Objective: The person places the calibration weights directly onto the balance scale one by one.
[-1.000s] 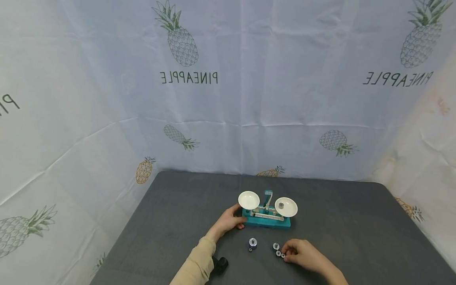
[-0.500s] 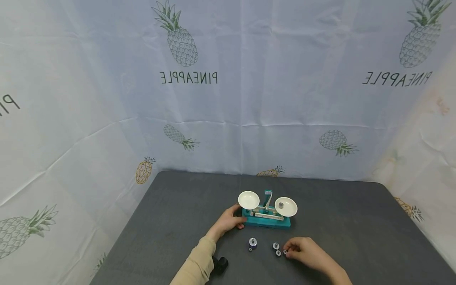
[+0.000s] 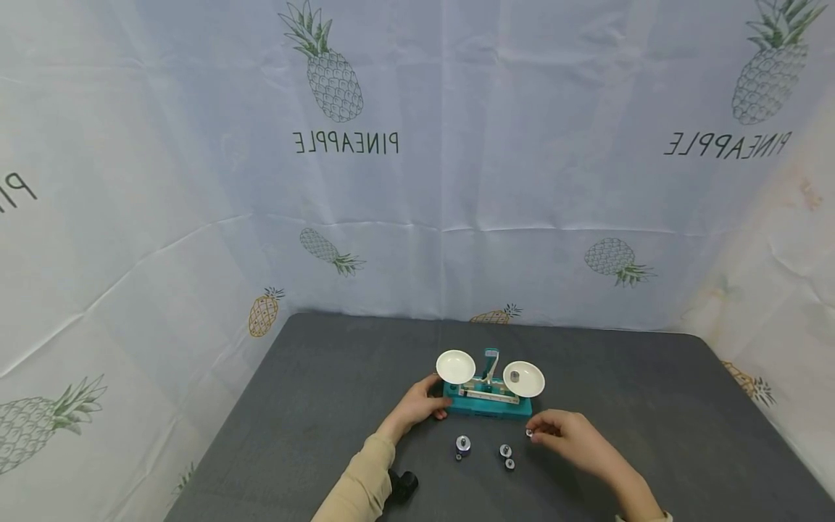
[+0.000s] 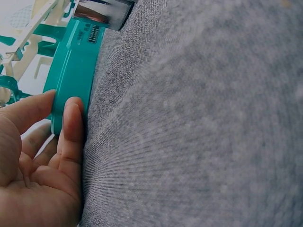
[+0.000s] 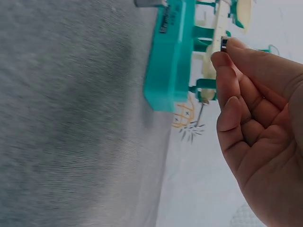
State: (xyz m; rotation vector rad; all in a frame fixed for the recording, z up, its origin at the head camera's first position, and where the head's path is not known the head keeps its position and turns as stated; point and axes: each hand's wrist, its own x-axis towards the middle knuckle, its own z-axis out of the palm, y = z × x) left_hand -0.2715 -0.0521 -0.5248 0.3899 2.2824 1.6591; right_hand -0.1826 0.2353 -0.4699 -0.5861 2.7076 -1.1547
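A teal balance scale (image 3: 489, 408) with two white pans stands on the dark table. Its left pan (image 3: 455, 367) holds nothing; a small metal weight (image 3: 514, 377) sits in the right pan (image 3: 533, 384). My left hand (image 3: 417, 403) grips the left end of the base, thumb and fingers on either side of the teal edge in the left wrist view. Between thumb and forefinger, my right hand (image 3: 574, 436) pinches a tiny metal weight (image 3: 529, 433), raised in front of the scale's right end. The fingertips partly cover that weight (image 5: 224, 44) in the right wrist view.
In front of the scale stand a larger metal weight (image 3: 463, 444) with a tiny one (image 3: 459, 457) beside it. Two more weights (image 3: 505, 451) are to their right. A black object (image 3: 406, 486) lies by my left forearm. Pineapple-print cloth (image 3: 404, 275) hangs behind the table.
My right hand has drawn the tiny weight away from the two weights beside it and lifted it toward the scale's right end. The left hand has stayed on the base.
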